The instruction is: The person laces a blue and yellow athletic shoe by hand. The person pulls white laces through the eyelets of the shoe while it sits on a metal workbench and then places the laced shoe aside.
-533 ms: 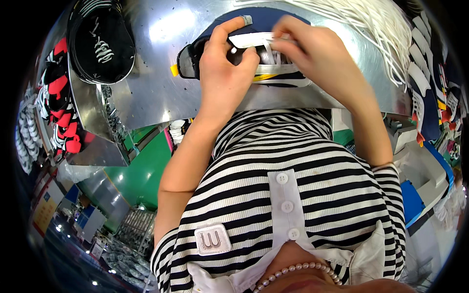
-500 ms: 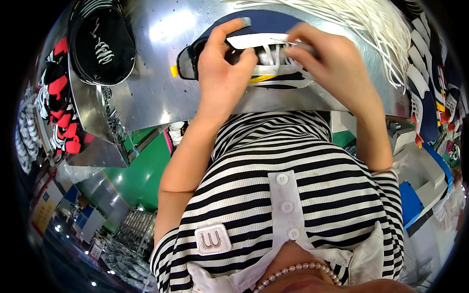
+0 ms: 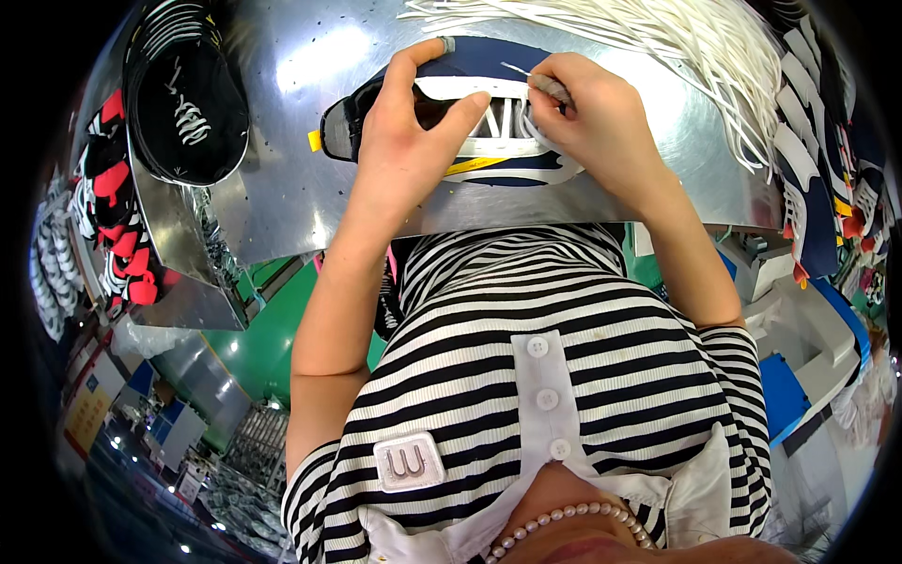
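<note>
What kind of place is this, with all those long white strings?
Probably a shoe factory or workshop. A big bundle of loose white laces lies on a metal table, and there are groups of unfinished-looking shoes: black shoes at the left and navy shoes at the right.

One letter-shaped mark (image 3: 408, 462) on a white shirt patch (image 3: 433, 466), plus illegible characters (image 3: 86, 423) on a yellow sign (image 3: 89, 414).

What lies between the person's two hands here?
In the head view, white lace strands crossing the navy shoe lie between the left hand and the right hand.
</note>
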`<state>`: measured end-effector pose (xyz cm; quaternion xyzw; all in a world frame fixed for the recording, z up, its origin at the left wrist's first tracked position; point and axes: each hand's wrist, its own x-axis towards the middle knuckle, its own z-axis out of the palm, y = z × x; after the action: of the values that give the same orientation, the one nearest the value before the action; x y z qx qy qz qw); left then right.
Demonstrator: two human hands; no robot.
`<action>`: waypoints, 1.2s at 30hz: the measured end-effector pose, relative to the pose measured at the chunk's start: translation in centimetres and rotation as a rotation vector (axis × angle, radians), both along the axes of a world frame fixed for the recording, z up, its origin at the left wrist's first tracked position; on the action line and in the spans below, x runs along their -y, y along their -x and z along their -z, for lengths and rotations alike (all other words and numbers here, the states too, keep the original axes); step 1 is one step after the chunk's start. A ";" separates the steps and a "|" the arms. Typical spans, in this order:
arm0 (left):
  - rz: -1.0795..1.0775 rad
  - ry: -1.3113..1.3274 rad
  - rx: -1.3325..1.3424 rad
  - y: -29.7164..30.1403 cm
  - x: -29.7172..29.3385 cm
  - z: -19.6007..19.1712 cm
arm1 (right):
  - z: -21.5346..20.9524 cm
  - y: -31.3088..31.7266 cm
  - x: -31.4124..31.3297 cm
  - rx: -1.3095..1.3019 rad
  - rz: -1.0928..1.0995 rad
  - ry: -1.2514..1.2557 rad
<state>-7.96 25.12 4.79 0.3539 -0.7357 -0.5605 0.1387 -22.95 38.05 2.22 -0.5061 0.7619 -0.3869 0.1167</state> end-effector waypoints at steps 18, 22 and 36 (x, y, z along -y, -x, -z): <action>0.074 0.115 -0.045 0.2 0.4 1.2 | -3.0 2.9 0.0 -0.313 -0.636 -0.103; 0.083 0.065 -0.045 0.3 0.6 1.0 | -3.2 4.2 1.4 -0.428 -0.816 -0.257; 0.060 0.068 0.016 0.4 0.1 0.7 | -0.8 2.0 -1.3 0.089 -0.358 0.049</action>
<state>-8.36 25.00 4.06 0.3314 -0.7656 -0.5364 0.1279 -24.98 39.38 3.04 -0.6186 0.6443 -0.4004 0.2048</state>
